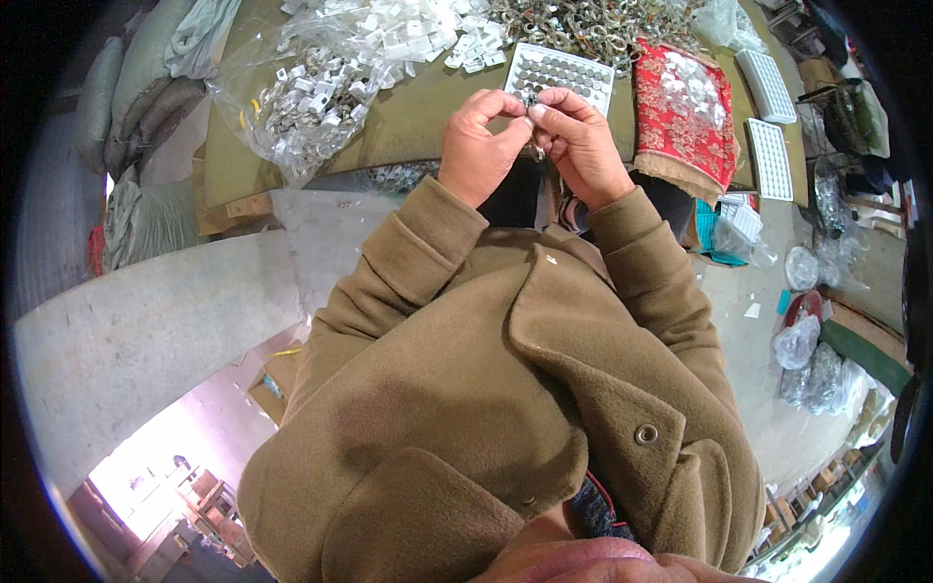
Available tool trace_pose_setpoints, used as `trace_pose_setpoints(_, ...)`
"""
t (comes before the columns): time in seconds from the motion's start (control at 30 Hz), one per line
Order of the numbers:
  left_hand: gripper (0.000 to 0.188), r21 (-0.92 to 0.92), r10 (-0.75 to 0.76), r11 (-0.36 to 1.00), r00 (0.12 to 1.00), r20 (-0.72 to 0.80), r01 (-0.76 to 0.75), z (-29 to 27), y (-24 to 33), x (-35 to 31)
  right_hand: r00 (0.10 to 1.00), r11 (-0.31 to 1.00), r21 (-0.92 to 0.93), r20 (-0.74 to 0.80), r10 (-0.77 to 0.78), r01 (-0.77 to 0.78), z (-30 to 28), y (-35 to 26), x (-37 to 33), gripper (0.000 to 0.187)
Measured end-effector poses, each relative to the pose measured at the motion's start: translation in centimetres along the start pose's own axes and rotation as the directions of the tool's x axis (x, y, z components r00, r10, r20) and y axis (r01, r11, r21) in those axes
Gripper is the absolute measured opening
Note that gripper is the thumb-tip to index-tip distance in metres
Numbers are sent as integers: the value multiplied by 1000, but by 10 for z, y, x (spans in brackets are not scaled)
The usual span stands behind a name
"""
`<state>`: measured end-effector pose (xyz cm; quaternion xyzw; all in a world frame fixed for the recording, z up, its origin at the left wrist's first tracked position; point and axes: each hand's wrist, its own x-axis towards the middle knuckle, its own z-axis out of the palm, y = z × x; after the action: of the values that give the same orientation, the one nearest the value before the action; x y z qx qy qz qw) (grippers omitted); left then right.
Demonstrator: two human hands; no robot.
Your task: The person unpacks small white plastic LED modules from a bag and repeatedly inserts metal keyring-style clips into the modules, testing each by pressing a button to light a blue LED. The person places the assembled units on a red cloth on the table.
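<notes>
Both hands meet at the near edge of the white tray (604,85), which holds rows of small round metal discs. My left hand (478,144) pinches a small dark, metallic piece (531,100) between thumb and fingertips. On its other side, my right hand (581,143) grips the same piece, thumb bent inward and fingers curled. The fingers cover most of it, so its exact kind cannot be made out. Something shiny shows just below the right fingers.
Across the green-covered table (413,121) lie white plastic pieces (418,29), a clear bag of metal and white parts (316,107), and a heap of metal bands (593,24). A red patterned cloth (666,136) and white trays (770,160) lie to the right. Sacks (146,73) stand left.
</notes>
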<state>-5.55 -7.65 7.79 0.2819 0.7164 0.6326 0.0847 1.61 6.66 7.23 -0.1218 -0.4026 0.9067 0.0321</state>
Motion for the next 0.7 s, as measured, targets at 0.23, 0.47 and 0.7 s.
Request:
trace_pose_setpoints(0.23,2,-43,-221,972,960,171,232,-7,-10,0,1000,993,-115,-19,-14,12,-4,2,-1,7)
trace_pose_setpoints(0.47,17,-107,-80,989,983,162,98,-27,-29,27,998,993,114,-67,6,1,-5,5,1,5)
trace_pose_setpoints(0.7,24,802,55,597,997,-51,8,-49,-63,90,999,998,64,46,9,-11,0,10,-4,6)
